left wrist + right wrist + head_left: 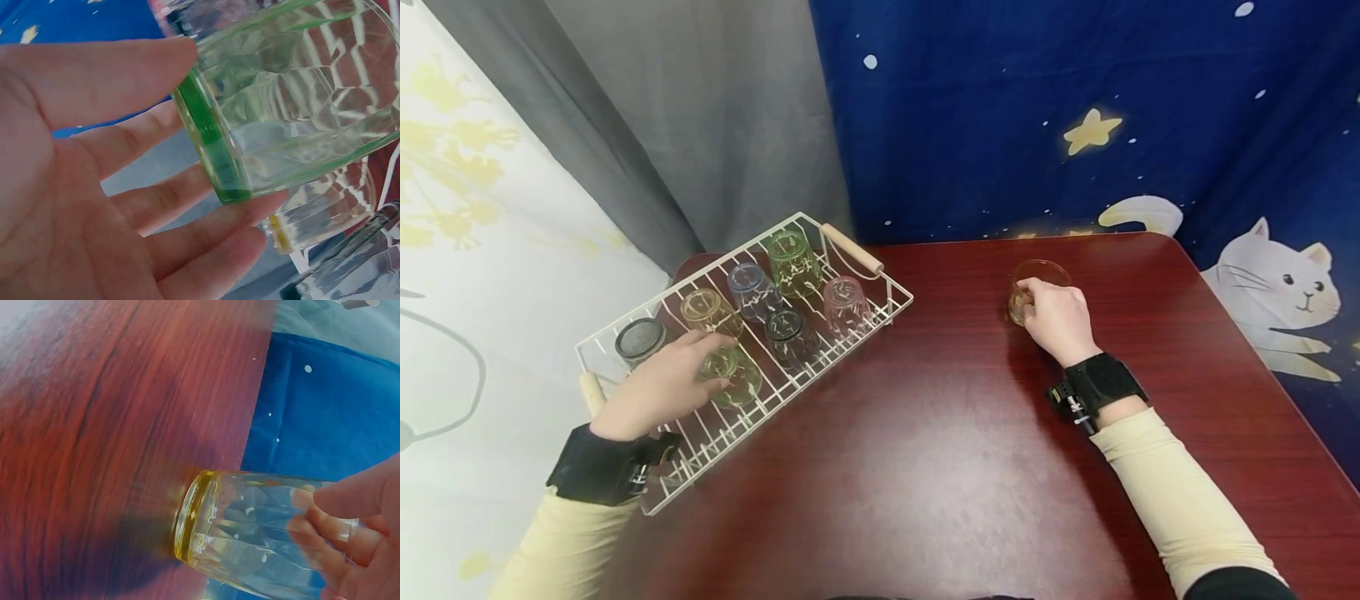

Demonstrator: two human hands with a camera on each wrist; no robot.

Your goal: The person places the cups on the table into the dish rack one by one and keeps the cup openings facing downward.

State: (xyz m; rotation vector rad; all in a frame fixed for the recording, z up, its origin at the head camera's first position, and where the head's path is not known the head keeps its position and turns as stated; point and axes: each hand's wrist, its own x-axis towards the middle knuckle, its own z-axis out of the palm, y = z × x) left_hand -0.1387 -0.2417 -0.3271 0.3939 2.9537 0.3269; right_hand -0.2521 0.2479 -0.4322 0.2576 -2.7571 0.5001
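Observation:
At the left, my left hand [670,379] pinches the base of a green glass [741,385], which stands upside down in a white wire rack [805,387]. In the left wrist view the thumb lies at one side of its thick green base [209,134], with fingers at the other side. Toward the back right of the table, my right hand [1060,317] holds a clear yellowish glass [1017,310] near its rim. That glass is upright, its yellow base [190,515] down at the tabletop. Some right fingertips show through its wall.
More upside-down glasses stand in the rack: grey [640,337], amber [703,310], blue [752,290], another green [793,265], dark [792,335] and pink [846,304]. The rack has wooden handles [852,248]. Curtains [962,125] hang behind the red-brown table [910,467].

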